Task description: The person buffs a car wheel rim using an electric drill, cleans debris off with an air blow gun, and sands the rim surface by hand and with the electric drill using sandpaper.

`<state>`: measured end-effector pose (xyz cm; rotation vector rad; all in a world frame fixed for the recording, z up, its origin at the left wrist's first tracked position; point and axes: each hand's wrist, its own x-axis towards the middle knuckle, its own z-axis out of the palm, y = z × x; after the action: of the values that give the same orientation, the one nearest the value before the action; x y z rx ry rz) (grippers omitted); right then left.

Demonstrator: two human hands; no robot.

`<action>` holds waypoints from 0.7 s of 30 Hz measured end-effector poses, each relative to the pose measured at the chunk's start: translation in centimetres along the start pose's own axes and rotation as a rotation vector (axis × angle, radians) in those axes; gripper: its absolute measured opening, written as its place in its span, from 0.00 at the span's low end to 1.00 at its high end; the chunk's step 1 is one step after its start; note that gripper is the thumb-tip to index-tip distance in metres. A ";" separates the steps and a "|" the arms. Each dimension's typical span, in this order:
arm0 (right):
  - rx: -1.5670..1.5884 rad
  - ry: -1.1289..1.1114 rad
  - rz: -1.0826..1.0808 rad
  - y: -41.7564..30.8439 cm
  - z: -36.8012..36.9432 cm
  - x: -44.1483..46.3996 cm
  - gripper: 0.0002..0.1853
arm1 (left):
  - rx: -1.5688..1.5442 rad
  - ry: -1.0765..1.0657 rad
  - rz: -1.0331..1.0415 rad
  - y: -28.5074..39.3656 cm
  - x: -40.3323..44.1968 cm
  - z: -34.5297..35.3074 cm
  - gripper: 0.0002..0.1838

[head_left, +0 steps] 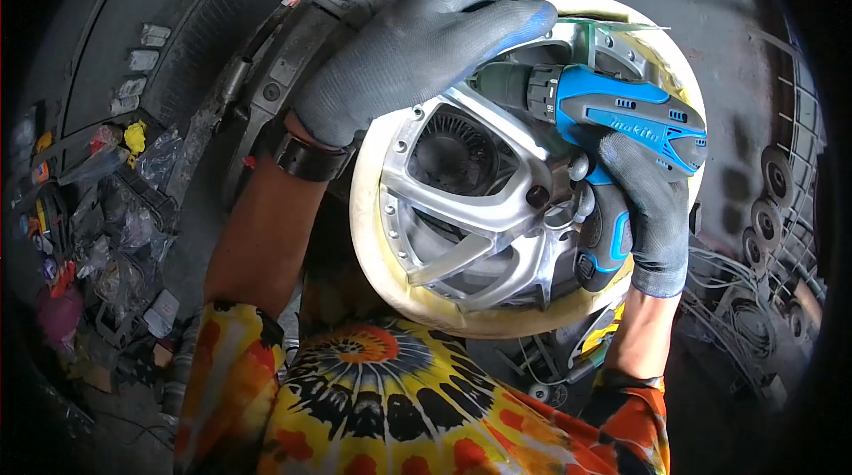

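Note:
A bare-metal alloy wheel (470, 209) with several spokes is held before my chest, its outer edge wrapped in cream-coloured covering (377, 271). My right hand (652, 209), in a grey glove, is closed around the grip of a blue and black Makita cordless drill (621, 111). The drill's chuck points left, across the wheel's upper part; its tip is hidden near my left hand. My left hand (426, 49), also gloved, grips the wheel's upper-left edge, with some fingertips out of sight. Something thin and green (621, 27) shows along the top rim.
Behind the wheel's upper left stands a metal machine arm (293, 67). Plastic bags and scraps (115, 235) are heaped at left. To the right are a wire rack (803, 138), round discs (777, 178) and coiled cable (750, 324). A dark round part (453, 156) shows through the spokes.

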<state>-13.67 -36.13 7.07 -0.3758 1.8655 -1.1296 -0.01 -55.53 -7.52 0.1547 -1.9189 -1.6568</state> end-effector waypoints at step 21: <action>0.069 0.067 0.035 0.9 -0.5 -0.4 0.12 | 0.060 0.000 0.047 0.1 -0.1 0.0 0.20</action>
<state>-13.76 -35.14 6.65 -0.2681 1.8781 -1.1922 0.13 -55.50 -7.46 0.1317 -1.9584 -1.5696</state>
